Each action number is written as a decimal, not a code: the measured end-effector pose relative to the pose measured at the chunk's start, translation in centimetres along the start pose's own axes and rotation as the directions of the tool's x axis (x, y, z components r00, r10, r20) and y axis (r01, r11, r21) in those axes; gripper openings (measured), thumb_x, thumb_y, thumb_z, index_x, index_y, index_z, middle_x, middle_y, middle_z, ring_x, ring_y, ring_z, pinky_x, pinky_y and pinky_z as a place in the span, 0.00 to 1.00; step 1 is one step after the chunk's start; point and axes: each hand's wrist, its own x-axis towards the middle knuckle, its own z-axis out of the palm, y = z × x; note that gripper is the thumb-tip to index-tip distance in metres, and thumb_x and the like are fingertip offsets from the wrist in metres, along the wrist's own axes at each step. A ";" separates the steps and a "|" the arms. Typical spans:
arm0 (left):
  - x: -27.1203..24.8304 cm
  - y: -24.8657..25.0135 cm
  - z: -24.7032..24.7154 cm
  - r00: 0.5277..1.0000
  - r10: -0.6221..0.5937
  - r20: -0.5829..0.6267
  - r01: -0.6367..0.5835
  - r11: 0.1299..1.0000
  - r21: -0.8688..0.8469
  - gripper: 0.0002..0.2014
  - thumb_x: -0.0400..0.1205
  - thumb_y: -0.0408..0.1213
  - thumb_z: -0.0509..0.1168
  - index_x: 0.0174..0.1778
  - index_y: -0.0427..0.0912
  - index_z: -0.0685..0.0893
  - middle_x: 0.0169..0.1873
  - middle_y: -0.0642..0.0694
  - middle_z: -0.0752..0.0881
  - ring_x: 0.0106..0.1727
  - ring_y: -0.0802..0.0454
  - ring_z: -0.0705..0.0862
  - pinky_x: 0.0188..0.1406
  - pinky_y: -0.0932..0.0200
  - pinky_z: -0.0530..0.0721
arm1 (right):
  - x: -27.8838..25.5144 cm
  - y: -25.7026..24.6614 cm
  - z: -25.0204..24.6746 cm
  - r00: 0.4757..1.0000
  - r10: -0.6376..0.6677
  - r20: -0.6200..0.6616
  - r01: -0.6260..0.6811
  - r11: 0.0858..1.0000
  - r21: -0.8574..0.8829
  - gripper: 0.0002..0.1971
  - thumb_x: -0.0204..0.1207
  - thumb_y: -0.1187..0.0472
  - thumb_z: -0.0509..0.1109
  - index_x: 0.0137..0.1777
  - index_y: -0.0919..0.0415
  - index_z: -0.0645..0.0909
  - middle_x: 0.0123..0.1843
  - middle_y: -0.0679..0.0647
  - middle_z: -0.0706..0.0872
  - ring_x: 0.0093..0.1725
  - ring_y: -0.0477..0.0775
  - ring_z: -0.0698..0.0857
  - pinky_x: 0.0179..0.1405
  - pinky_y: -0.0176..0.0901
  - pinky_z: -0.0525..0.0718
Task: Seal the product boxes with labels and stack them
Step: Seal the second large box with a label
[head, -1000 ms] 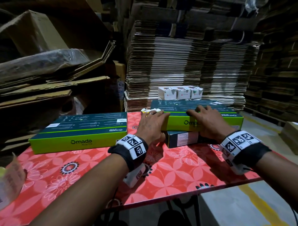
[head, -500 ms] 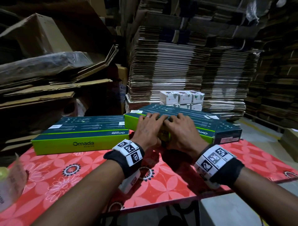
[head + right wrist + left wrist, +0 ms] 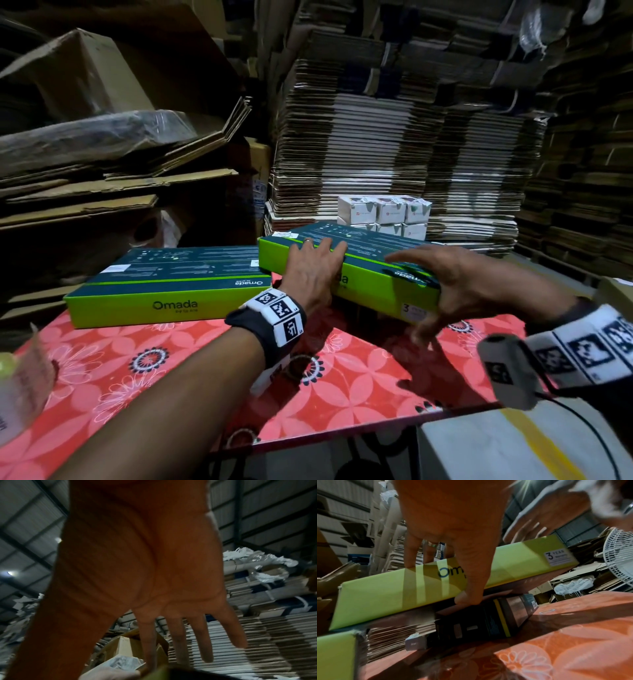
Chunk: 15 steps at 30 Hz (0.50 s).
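Note:
A long Omada box (image 3: 370,287), dark on top with lime-green sides, hangs tilted above the table. My left hand (image 3: 315,263) grips its front side, fingers over the top and thumb (image 3: 467,599) under the lower edge. My right hand (image 3: 479,284) is at the box's right end with fingers spread and straight; it is blurred, so contact is unclear. In the right wrist view the palm (image 3: 145,574) shows flat. A dark box (image 3: 488,622) lies on the table beneath the held one. A second Omada box (image 3: 164,287) lies flat to the left.
The table has a red floral cloth (image 3: 342,377). Small white cartons (image 3: 383,216) stand behind the boxes, with tall stacks of flattened cardboard (image 3: 394,154) beyond. A roll (image 3: 17,383) sits at the near left edge. A white fan (image 3: 618,555) stands to the right.
The upper box has swung off the dark box, its left end moving toward the left Omada box. My right hand slid from the box's middle to its right end and spread open.

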 end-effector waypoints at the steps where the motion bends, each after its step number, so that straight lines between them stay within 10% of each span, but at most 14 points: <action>1: 0.0 -0.4 -0.1 1.000 0.003 -0.003 -0.003 1.000 -0.003 0.38 0.73 0.38 0.72 0.78 0.50 0.62 0.68 0.45 0.75 0.66 0.38 0.78 0.57 0.46 0.76 | -0.2 0.8 0.3 1.000 -0.006 0.011 0.006 1.000 0.012 0.65 0.47 0.36 0.91 0.85 0.38 0.61 0.79 0.45 0.73 0.78 0.49 0.74 0.75 0.38 0.73; 4: -0.2 -2.1 -0.2 1.000 0.007 -0.014 -0.007 1.000 -0.018 0.38 0.72 0.37 0.73 0.77 0.50 0.64 0.66 0.46 0.76 0.64 0.38 0.79 0.56 0.46 0.78 | 0.0 2.0 1.8 0.997 -0.072 -0.011 0.072 0.995 0.073 0.64 0.49 0.46 0.93 0.86 0.40 0.61 0.79 0.46 0.70 0.76 0.49 0.74 0.73 0.36 0.73; 9: -1.1 -5.4 0.4 1.000 0.017 -0.007 -0.018 0.999 -0.039 0.40 0.68 0.38 0.76 0.76 0.48 0.66 0.64 0.45 0.76 0.61 0.38 0.80 0.51 0.46 0.77 | 2.6 0.9 4.7 0.932 -0.253 -0.261 0.278 0.959 0.062 0.53 0.55 0.45 0.82 0.84 0.47 0.69 0.74 0.53 0.78 0.71 0.59 0.81 0.66 0.61 0.81; 12: -1.8 -7.7 1.0 1.000 0.025 0.006 -0.025 0.996 -0.082 0.38 0.68 0.38 0.74 0.75 0.47 0.66 0.64 0.45 0.75 0.62 0.37 0.79 0.50 0.44 0.77 | 3.9 -0.5 5.6 0.909 -0.293 -0.296 0.305 0.952 -0.007 0.54 0.54 0.57 0.83 0.85 0.48 0.68 0.75 0.53 0.76 0.70 0.60 0.80 0.67 0.59 0.80; 15: -2.8 -9.6 1.3 0.999 0.030 0.011 -0.029 0.992 -0.122 0.37 0.69 0.39 0.73 0.74 0.45 0.67 0.64 0.44 0.76 0.63 0.37 0.79 0.49 0.44 0.76 | 4.5 -2.5 6.1 0.883 -0.338 -0.325 0.318 0.941 -0.114 0.54 0.54 0.48 0.84 0.85 0.48 0.69 0.77 0.51 0.78 0.66 0.61 0.80 0.62 0.55 0.79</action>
